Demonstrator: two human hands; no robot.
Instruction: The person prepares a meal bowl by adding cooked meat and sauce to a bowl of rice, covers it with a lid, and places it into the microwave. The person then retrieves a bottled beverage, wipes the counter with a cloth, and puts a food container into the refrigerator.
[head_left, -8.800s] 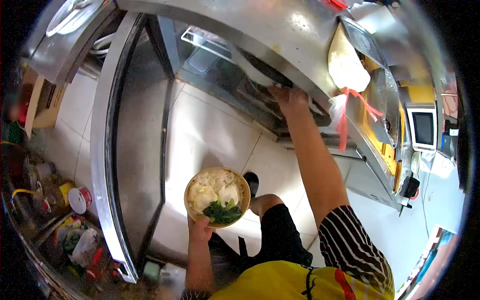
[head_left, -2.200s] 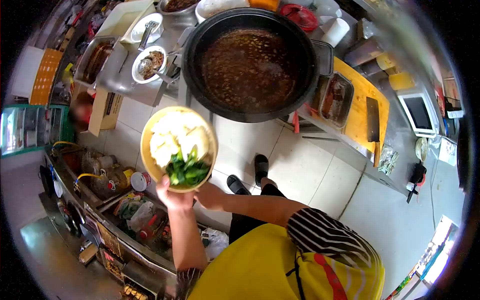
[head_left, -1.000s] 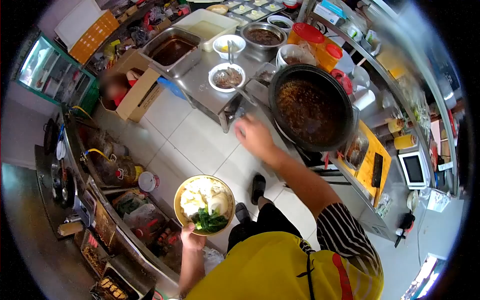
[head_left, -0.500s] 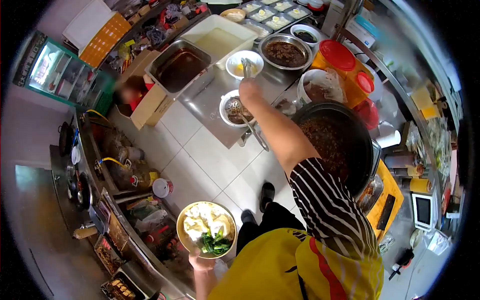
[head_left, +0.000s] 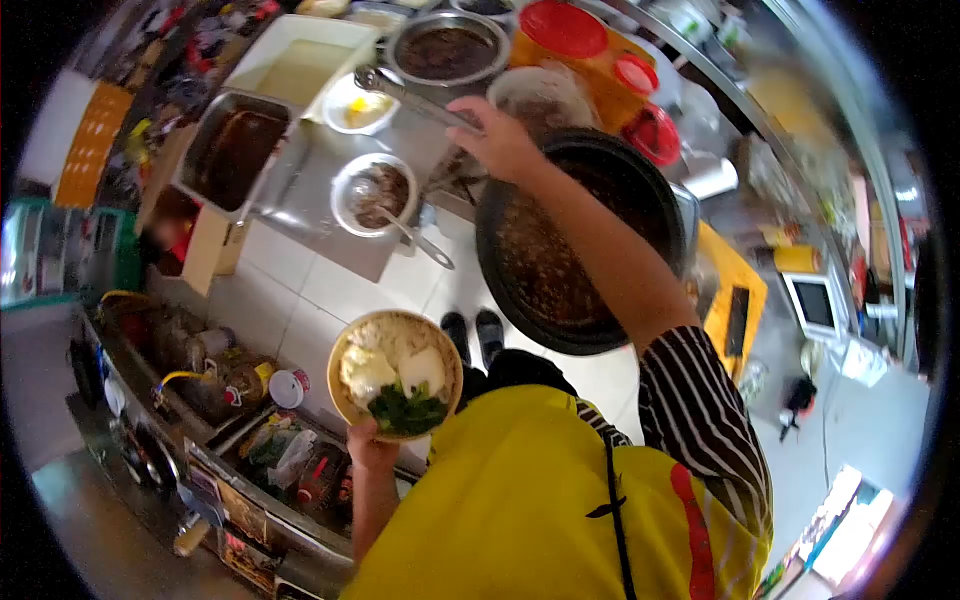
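My left hand holds a round bowl from below and at its near edge. In it lie rice, two pale white pieces and dark green leaves. My right hand is closed around the handle of metal tongs, whose tips point left above a white bowl with something yellow inside. Nearer to me, a second white bowl contains brown chopped food and a slotted spoon. Under my right forearm stands a big black pot of brown liquid.
A steel tray of brown liquid and a white tub stand at the back left. Behind are a metal bowl and red-lidded containers. A knife lies on a yellow board at right. A cardboard box is at left.
My right hand has gone from empty to holding the tongs, lifted from the white bowl with yellow contents and brought rightward. My left hand still holds the bowl of rice. The view has shifted.
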